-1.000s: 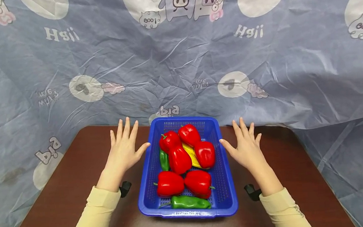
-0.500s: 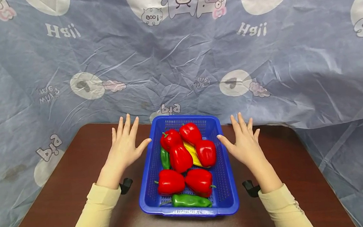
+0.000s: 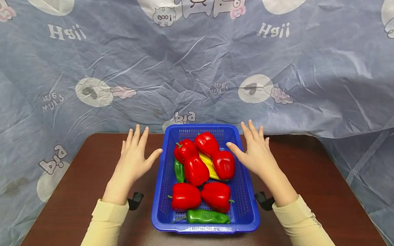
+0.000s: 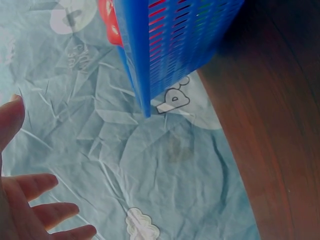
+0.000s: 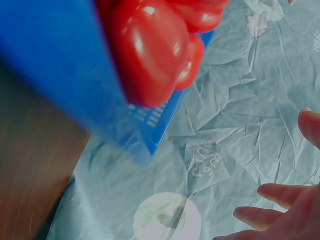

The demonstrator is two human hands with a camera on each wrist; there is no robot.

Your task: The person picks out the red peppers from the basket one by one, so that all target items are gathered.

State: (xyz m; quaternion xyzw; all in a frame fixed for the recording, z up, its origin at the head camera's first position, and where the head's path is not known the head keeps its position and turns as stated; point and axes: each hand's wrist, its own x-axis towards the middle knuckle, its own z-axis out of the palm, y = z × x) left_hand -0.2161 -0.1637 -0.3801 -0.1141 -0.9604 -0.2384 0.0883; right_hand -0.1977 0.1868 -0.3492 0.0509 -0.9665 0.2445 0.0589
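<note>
A blue plastic basket (image 3: 245, 212) stands on the table, holding several red bell peppers (image 3: 186, 196), a green pepper (image 3: 208, 217) along its near end, another green one (image 3: 179, 170) at the left wall and a yellow piece (image 3: 208, 167) partly covered by the red ones. To the left of the basket my left hand (image 3: 131, 160) hovers with fingers spread and straight, its thumb by the rim. On the other side my right hand (image 3: 257, 153) is spread too, its thumb seen over the right rim. Neither hand holds anything; both wrist views show fingers apart from the basket.
Brown wooden table (image 3: 67, 212) under the basket. A grey-blue printed cloth (image 3: 191, 61) hangs behind the table and along both sides. Black straps (image 3: 135, 201) show at the wrists.
My right hand has moved left, so its thumb now overlaps the basket's right rim. My left hand has barely shifted. The basket and peppers stay put, apart from a slight shift of the view.
</note>
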